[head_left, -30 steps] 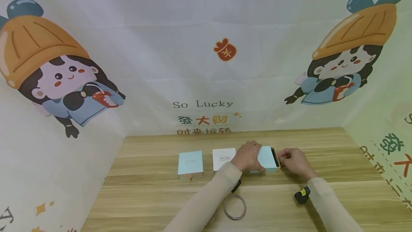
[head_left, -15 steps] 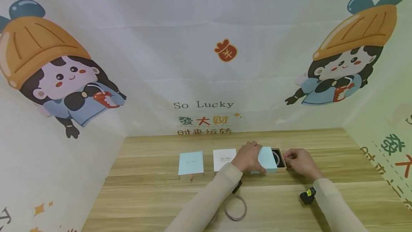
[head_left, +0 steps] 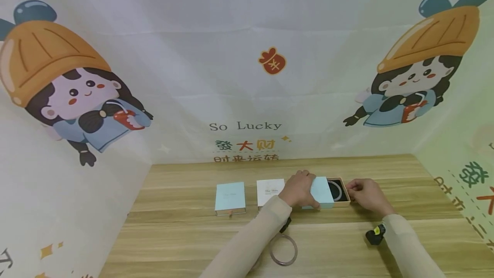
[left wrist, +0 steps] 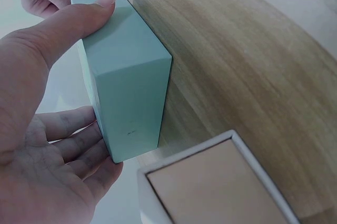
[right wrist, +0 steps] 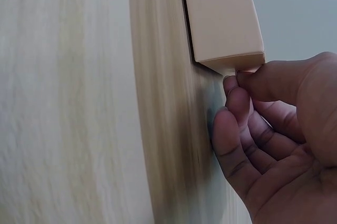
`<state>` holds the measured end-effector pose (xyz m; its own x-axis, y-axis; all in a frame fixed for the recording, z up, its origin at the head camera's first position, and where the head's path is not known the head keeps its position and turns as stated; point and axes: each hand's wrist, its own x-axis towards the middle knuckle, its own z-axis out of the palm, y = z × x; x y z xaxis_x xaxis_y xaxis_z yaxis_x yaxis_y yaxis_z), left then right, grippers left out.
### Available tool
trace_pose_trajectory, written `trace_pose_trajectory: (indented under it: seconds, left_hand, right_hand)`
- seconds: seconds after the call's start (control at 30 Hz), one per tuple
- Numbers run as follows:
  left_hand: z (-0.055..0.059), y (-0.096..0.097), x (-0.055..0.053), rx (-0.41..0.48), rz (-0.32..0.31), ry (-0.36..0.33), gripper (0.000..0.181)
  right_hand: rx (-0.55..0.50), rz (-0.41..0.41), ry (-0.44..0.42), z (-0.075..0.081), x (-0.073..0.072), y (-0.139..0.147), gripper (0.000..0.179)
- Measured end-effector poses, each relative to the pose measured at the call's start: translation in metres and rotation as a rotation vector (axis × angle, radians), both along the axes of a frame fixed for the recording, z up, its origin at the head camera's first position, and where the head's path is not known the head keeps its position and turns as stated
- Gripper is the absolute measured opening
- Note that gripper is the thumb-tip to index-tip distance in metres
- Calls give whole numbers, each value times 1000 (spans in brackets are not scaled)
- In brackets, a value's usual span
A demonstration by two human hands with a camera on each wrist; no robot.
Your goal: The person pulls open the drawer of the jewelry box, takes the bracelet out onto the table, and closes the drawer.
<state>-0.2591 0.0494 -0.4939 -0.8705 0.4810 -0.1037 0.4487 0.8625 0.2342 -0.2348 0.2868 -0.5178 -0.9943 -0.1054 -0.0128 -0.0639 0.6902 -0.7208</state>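
Observation:
A light blue gift box (head_left: pixel 322 190) lies on the table with its drawer (head_left: pixel 341 204) partly out to the right. Inside the drawer, a pale bangle (head_left: pixel 340 190) rests on black lining, its left part under the sleeve. My left hand (head_left: pixel 299 188) grips the blue sleeve, thumb along the near side and fingers across the far side. In the left wrist view, that thumb presses the blue box (left wrist: pixel 134 98). My right hand (head_left: pixel 366 194) pinches at the drawer's right end. Whatever sits between its fingertips is mostly hidden in the right wrist view.
Left of the blue box stand a white box (head_left: pixel 268 187) and another light blue box (head_left: pixel 230 196) with a small orange tab. A loose bangle (head_left: pixel 283 264) lies near the front, beside my left forearm. A printed cloth (head_left: pixel 247 76) rises behind the table.
My right hand has moved right, and the drawer has slid out of the blue sleeve with it. The bangle inside has come into view. My left hand has stayed on the sleeve.

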Motion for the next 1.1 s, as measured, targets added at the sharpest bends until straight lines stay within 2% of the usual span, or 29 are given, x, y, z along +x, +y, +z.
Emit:
trace_pose_trajectory:
  seconds: [0.47,1.1]
  left_hand:
    - [0,1,1,14,3,-10,95]
    - [0,-1,1,36,17,-28,97]
  right_hand:
    - [41,25,40,1,1,15,15]
    - [67,22,49,-2,-3,17,14]
